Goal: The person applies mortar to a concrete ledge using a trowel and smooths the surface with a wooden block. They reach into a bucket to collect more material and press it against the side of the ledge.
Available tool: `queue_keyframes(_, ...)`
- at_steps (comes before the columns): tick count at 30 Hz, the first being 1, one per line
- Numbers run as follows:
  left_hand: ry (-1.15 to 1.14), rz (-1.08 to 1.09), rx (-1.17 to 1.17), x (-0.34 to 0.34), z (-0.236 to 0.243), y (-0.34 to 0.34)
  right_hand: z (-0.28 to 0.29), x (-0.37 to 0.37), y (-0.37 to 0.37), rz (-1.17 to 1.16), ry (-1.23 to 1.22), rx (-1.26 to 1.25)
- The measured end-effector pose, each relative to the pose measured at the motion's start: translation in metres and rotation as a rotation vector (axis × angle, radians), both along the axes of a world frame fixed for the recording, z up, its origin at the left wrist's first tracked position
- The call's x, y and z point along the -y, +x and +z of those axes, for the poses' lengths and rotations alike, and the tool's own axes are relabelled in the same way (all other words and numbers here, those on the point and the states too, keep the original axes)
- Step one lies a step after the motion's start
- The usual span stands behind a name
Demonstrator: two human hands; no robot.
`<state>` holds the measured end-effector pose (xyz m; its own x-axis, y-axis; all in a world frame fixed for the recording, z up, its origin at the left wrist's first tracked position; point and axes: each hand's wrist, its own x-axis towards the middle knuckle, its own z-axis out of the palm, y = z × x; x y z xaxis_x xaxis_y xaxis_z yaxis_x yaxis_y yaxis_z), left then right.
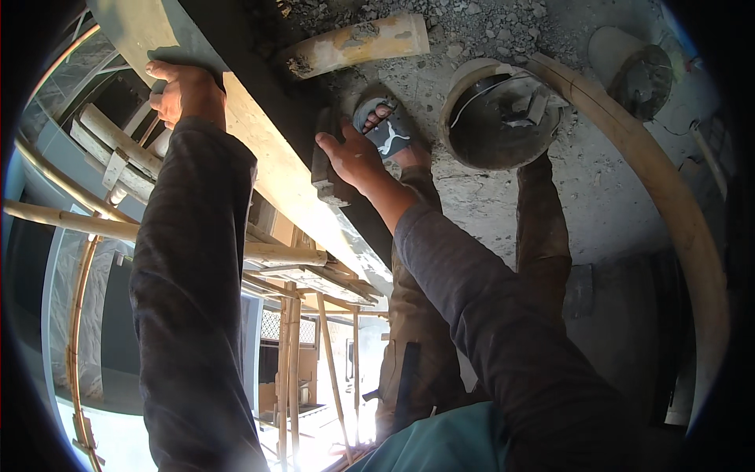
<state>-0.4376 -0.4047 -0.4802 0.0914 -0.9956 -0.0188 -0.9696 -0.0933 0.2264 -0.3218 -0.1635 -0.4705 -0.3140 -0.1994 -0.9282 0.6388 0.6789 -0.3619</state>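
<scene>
My left hand [187,96] is on the outer edge of a pale, smooth-topped ledge [267,130], its fingers curled over that edge. My right hand [363,163] grips a dark, cement-smeared plastering float [322,153], seen nearly edge-on against the ledge's shaded inner side. The thumb shows; the other fingers are mostly hidden behind the hand. Just beyond this hand is my foot in a dark sandal [385,130], toes showing. Right of the foot stands a round bucket [458,145] with wet grey mix and a blocky tool [528,110] inside.
A stained pipe piece [366,43] lies beside grey rubble [487,27]. A long curved-looking wooden plank [645,153] runs down the right side. Another bucket [609,59] lies tipped at the far right. Beyond the ledge, at left, is scaffolding of poles [75,216] over a bright drop.
</scene>
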Motion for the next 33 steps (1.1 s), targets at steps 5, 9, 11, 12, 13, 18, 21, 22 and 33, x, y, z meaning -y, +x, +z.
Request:
queue_keyframes(5,0.161,0.105,-0.088,-0.023,0.017,-0.016,0.030,0.030,-0.077,-0.142,-0.348,0.061)
queue_keyframes(9,0.163,0.068,-0.006,-0.022,0.020,-0.018,0.025,0.042,-0.069,-0.028,-0.350,-0.257)
queue_keyframes(11,0.152,0.104,-0.087,-0.038,0.027,-0.027,0.015,0.026,-0.047,-0.059,-0.265,-0.103)
queue_keyframes(12,0.125,0.122,-0.065,-0.032,0.026,-0.027,0.012,0.021,-0.033,-0.083,-0.195,0.056)
queue_keyframes(13,0.127,0.114,-0.065,-0.030,0.026,-0.025,0.008,0.012,-0.019,-0.092,-0.193,0.055)
queue_keyframes(18,0.112,0.097,-0.090,-0.025,0.020,-0.019,0.022,0.005,-0.027,-0.097,-0.142,0.060)
queue_keyframes(21,0.096,0.126,-0.063,-0.028,0.022,-0.022,0.038,0.031,-0.055,-0.099,-0.284,-0.362)
queue_keyframes(22,0.086,0.154,-0.052,-0.029,0.020,-0.025,0.034,0.044,-0.064,-0.214,-0.250,-0.273)
queue_keyframes(33,0.104,0.117,-0.118,-0.026,0.020,-0.018,0.012,-0.025,0.009,-0.035,-0.142,0.234)
